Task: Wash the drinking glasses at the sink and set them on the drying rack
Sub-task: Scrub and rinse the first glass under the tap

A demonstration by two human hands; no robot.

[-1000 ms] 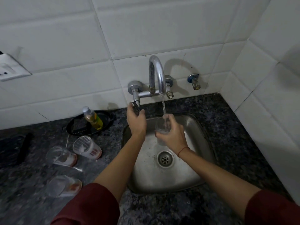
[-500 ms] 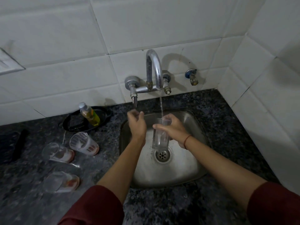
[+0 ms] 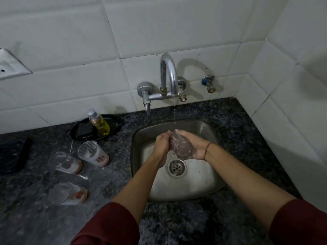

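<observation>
A clear drinking glass [image 3: 181, 147] lies tilted between my two hands over the steel sink [image 3: 203, 183], its base toward me. My right hand [image 3: 194, 144] cups it from the right and my left hand [image 3: 161, 147] presses against its left side. A thin trickle falls from the curved tap [image 3: 168, 75] just behind the hands. Three more glasses with reddish residue lie on their sides on the counter to the left: one [image 3: 92, 153] near the sink, one [image 3: 64, 162] further left, one [image 3: 68, 193] nearest me.
A dish-soap bottle [image 3: 99, 122] stands in a black tray [image 3: 79, 132] behind the dirty glasses. A dark object [image 3: 23, 154] lies at the far left. A small valve [image 3: 209, 84] sticks from the tiled wall. White tiled walls close the back and right.
My left hand left the tap handle and came onto the glass. The glass went from upright under the stream to tilted between both hands. The water flow has thinned.
</observation>
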